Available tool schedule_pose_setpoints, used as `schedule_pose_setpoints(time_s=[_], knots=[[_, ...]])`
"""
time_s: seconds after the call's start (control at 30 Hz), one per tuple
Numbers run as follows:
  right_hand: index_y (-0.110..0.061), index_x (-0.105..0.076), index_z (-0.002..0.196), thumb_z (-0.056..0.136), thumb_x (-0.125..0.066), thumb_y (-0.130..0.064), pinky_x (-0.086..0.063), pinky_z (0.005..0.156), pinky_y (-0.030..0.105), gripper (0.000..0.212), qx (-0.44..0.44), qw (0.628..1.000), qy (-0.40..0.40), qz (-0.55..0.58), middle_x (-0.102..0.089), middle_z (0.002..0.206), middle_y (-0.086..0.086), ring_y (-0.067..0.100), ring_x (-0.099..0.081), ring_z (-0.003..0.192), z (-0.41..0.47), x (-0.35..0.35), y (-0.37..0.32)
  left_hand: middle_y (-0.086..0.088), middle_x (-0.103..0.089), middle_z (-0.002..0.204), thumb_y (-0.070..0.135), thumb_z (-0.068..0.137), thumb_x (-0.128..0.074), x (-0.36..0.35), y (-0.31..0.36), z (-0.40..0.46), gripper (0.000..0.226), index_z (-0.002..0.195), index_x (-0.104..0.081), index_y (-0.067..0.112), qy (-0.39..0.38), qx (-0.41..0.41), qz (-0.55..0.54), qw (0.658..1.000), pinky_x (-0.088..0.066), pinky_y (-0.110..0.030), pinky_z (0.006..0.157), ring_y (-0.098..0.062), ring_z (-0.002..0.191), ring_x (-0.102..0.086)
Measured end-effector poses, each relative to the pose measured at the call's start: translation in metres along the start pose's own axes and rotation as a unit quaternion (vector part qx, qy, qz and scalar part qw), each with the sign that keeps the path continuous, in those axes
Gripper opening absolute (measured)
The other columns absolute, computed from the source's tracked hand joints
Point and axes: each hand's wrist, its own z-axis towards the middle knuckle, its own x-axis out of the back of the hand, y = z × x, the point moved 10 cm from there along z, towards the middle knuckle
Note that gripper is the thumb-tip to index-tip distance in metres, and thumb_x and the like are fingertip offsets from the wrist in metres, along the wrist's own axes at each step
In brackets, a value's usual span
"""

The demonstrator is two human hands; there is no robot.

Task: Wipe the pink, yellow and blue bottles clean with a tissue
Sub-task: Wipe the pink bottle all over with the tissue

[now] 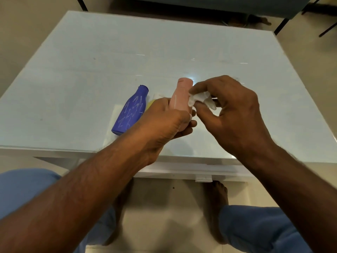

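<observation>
One pale glass-topped table (91,70) on beige floor (11,33), dark chair legs (280,26) behind.

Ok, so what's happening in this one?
A person is cleaning bottles at a glass-topped table. The left hand grips the pink bottle, and the right hand pinches a white tissue against its side. The blue bottle, covered in scribbles, lies on the table; the yellow bottle is mostly hidden behind the left hand.

We are seeing only sliver of yellow bottle (151,104), left hand (164,125) hiding rest; also covering pink bottle (180,96) base.
</observation>
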Motion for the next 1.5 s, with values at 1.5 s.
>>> schedule_pose_setpoints(time_s=[1.5], knots=[[-0.020,-0.071,0.113,0.090,-0.072,-0.012,-0.047,0.084,0.012,0.024,0.005,1.000,-0.020,0.003,-0.069,0.110,-0.006,0.009,-0.063,0.099,-0.004,-0.006,-0.010,-0.011,-0.076,0.105,0.074,0.087,-0.036,0.008,-0.010,0.002,0.071,0.125,-0.062,0.020,0.041,0.056,-0.072,0.995,-0.062,-0.041,0.076,-0.028,0.091,-0.076]])
